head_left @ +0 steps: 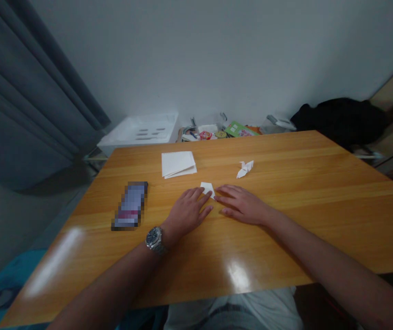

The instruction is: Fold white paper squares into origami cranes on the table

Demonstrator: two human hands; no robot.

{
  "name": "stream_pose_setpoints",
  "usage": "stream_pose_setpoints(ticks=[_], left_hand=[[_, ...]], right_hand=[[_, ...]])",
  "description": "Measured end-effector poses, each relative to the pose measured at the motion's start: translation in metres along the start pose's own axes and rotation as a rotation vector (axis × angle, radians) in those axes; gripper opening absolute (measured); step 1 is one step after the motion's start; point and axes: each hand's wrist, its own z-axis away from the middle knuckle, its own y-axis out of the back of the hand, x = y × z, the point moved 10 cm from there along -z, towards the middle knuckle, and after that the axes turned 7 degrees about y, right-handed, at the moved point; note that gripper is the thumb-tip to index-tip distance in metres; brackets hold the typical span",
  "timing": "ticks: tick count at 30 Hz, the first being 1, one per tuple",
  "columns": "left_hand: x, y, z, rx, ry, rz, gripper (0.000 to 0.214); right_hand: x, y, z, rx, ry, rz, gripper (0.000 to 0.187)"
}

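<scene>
A small folded piece of white paper [208, 188] lies flat on the wooden table [302, 201] between my two hands. My left hand [190, 208], with a metal watch [154, 239] on its wrist, rests fingertips on the paper's left and near side. Its fingers are stretched out, the thumb apart. At the paper's right edge, the fingertips of my right hand [242, 205] touch or nearly touch it, fingers spread and lying flat. Part of the paper is hidden under the fingers. Beyond my right hand sits a folded white paper bird [245, 169].
Several white sheets [178, 164] lie stacked toward the back. A phone [130, 206] with a blurred screen lies at left. Behind the table's far edge are a white foam tray [141, 130], a green booklet [239, 129], small items and a black cloth bundle [341, 121].
</scene>
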Motion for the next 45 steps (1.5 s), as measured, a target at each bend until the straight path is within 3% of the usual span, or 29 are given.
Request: stream_pose_setpoints(ticks=[4,11,21,34,39,45], left_hand=[[0.002,-0.002,0.000,-0.020,-0.025,0.022,0.050],[0.017,-0.009,0.001,-0.091,-0.095,0.066,0.051],[0.031,-0.005,0.005,-0.120,-0.154,0.121,0.046],[0.013,0.004,-0.009,0.005,0.018,0.271,0.025],[0.000,0.006,-0.010,0.097,0.114,0.237,0.028],[-0.004,0.001,-0.010,0.091,0.125,0.244,0.030]], right_hand=[[0.005,0.009,-0.002,0.087,-0.046,-0.037,0.038],[0.031,0.026,0.007,0.293,-0.273,-0.058,0.026],[0.039,0.014,0.008,0.298,-0.330,-0.075,0.022],[0.032,0.006,0.003,0.295,-0.322,-0.156,0.013],[0.028,0.006,0.001,0.275,-0.338,-0.152,0.014],[0.026,0.005,0.000,0.274,-0.358,-0.168,0.017]])
